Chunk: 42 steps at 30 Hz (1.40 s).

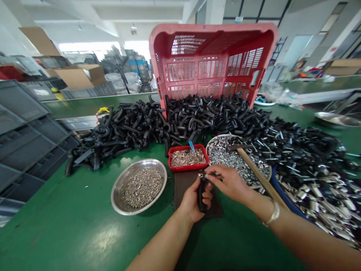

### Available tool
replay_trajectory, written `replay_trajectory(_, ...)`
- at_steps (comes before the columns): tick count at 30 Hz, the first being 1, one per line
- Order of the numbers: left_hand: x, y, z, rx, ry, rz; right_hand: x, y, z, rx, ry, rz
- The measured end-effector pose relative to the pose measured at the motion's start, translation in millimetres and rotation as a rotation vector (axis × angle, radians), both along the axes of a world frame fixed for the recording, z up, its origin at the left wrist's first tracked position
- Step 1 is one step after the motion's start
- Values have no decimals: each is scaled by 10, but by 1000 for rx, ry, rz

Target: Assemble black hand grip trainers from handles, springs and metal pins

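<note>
Hands meet over a dark mat (183, 186) at the near middle of the green table (70, 226), and from my remote seat I read them like this: my left hand (193, 201) comes in from the near edge with the forearm angled up and to the right. Its fingers are clenched around one black plastic part (202, 195), which stands upright just above the mat. My right hand (229, 182) reaches in from the right with the wrist bent inward and one silver bracelet (272, 214) on it. Its thumb and fingertips are pinched on one small metal piece (203, 175) at the top end of that part; I cannot tell what the piece is. I count two steel bowls: one of small rings (120, 180) to the left of the mat, and one of shiny hardware (208, 150) to the far right of it. One red tray (188, 168) of thin pins sits between them, just beyond the mat, with one blue-handled tool (192, 146) lying in it. One wooden-handled hammer (258, 173) lies across the right bowl. One red crate (214, 64) stands tipped on its side at the far end. A heap of black parts (135, 128) spreads in front of it, too many to count.
</note>
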<state>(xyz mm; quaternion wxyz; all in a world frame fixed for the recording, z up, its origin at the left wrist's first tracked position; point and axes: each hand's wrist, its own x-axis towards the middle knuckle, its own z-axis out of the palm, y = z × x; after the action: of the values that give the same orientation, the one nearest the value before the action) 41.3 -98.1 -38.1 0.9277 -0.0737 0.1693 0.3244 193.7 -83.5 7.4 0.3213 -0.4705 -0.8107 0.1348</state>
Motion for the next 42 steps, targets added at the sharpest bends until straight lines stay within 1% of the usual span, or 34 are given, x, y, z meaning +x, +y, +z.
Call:
replay_trajectory(2, 5, -12, 6, -18, 8, 47, -124, -97, -74, 35, 67, 52)
replay_trajectory(5, 13, -29, 12, 7, 22, 57, -151, -146, -167, 51, 152, 2)
replay_trajectory(8, 36, -48, 20, 48, 51, 101, -143, -147, -183, -34, 304, -51)
replay_trajectory(12, 54, -66, 51, 58, 31, 141, -253, -160, -198, -183, 669, -146)
replay_trajectory(14, 48, -65, 68, 48, 29, 147, -316, -166, -233, -239, 790, -181)
replay_trajectory(15, 44, -63, 73, 39, 33, 150, -336, -167, -252, -248, 807, -178)
replay_trajectory(17, 38, -59, 77, 24, 53, 161, -353, -168, -282, -221, 765, -152)
replay_trajectory(19, 45, -63, 75, 43, 88, 186, -352, -166, -291, -170, 718, -145)
replay_trajectory(20, 53, -68, 73, 65, 99, 200, -352, -165, -287, -160, 729, -151)
replay_trajectory(23, 82, -93, 71, 123, 89, 234, -370, -153, -250, -221, 870, -176)
replay_trajectory(25, 92, -102, 74, 116, 76, 233, -380, -142, -210, -264, 890, -155)
replay_trajectory(27, 88, -101, 78, 83, 85, 223, -364, -138, -168, -228, 767, -106)
replay_trajectory(30, 72, -91, 80, 43, 82, 222, -293, -162, -134, -94, 502, -37)
replay_trajectory(32, 70, -93, 74, 36, 74, 211, -246, -192, -146, -1, 345, -12)
replay_trajectory(35, 88, -111, 58, 54, 154, 183, -187, -206, -162, 108, 115, 28)
replay_trajectory(37, 98, -117, 59, 81, 251, 184, -77, -152, -112, 114, -24, 120)
replay_trajectory(38, 97, -113, 66, 88, 286, 185, 31, -101, -63, 98, -90, 153)
replay_trajectory(39, 92, -104, 77, 84, 303, 182, 182, -34, -2, 68, -160, 139)
replay_trajectory(40, 84, -92, 91, 68, 300, 177, 378, 45, 67, 34, -232, 72)
replay_trajectory(41, 74, -77, 105, 47, 283, 175, 612, 130, 135, 7, -314, -146)
replay_trajectory(42, 63, -61, 117, 25, 260, 171, 870, 216, 196, -40, -391, -450)
